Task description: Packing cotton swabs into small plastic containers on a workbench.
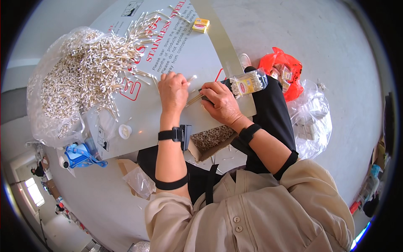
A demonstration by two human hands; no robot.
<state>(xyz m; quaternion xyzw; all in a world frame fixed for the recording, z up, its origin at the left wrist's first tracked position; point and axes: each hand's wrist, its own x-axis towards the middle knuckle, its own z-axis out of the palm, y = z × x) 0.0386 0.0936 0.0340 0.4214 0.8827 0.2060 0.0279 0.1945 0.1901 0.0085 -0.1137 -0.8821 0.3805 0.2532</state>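
My left hand is over the table with its fingers curled in a pinch. White cotton tips poke out at its right side, so it seems to grip cotton swabs. Just right of it, my right hand is closed, with a few thin swab sticks showing at its fingertips. Something dark lies partly hidden under that hand. Beyond it, a clear packet of cotton swabs with a yellow label lies at the table's right edge. A large heap of loose cotton swabs spills from a clear bag on the left.
A small yellow box sits on the far part of the table. Near the front edge are a round white lid and, below, an open carton of swabs. A red bag and a clear plastic bag stand on the floor at right.
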